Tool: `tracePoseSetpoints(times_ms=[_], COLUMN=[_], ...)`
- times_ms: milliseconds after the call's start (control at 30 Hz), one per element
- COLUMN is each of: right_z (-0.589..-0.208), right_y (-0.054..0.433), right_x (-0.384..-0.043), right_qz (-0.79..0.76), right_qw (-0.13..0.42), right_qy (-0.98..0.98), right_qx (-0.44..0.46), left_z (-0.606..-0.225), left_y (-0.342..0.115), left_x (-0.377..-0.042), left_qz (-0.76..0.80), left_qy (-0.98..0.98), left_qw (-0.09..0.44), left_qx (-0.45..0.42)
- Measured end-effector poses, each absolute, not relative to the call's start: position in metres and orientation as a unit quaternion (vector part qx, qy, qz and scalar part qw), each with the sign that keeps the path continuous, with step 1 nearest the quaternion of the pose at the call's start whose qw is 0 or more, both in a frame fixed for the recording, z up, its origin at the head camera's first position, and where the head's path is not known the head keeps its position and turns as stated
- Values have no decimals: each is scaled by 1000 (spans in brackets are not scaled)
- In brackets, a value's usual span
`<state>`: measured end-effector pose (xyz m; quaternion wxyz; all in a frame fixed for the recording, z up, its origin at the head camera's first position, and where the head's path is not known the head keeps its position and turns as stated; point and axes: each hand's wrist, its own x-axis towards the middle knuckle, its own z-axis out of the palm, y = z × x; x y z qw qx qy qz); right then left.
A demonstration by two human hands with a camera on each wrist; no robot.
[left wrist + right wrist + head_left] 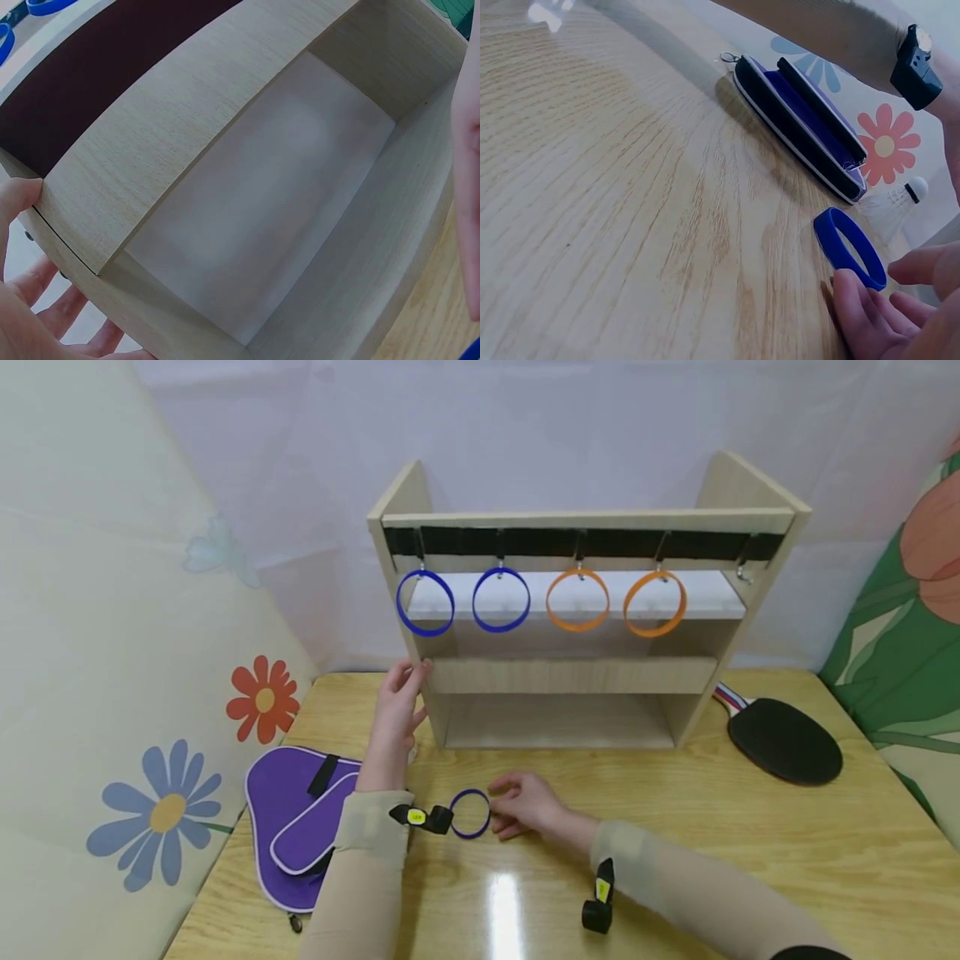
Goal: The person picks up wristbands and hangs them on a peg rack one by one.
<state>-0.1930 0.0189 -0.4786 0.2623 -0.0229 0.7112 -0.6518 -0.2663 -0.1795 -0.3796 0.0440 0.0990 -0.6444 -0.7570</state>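
At the left side panel of a small wooden shelf unit (570,677), my left hand (397,710) grips the edge. In the left wrist view its thumb (22,196) lies on the front edge while the fingers are along the outer side. My right hand (528,806) is low over the table at a blue wristband (469,814). In the right wrist view, thumb and fingers are on either side of the near end of that wristband (851,251). Contact with it cannot be made out for certain.
Two blue bands (501,600) and two orange bands (577,602) hang from hooks on a black strip (540,542). A purple paddle case (300,827) lies left, with a shuttlecock (892,208) beside it. A black table tennis paddle (786,742) lies right of the shelf.
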Motion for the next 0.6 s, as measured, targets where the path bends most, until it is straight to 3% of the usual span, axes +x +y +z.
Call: tracePoseSetpoints(times_ms=[600], right_z=[-483], right_y=[8], right_x=[-193], right_qz=[-615], right_qw=[220], right_qy=[757], right_qx=[-16], left_z=[-381], left_y=[-179], left_x=[-268], left_qz=[-753], left_qy=[-649], left_qw=[43], left_qx=[100])
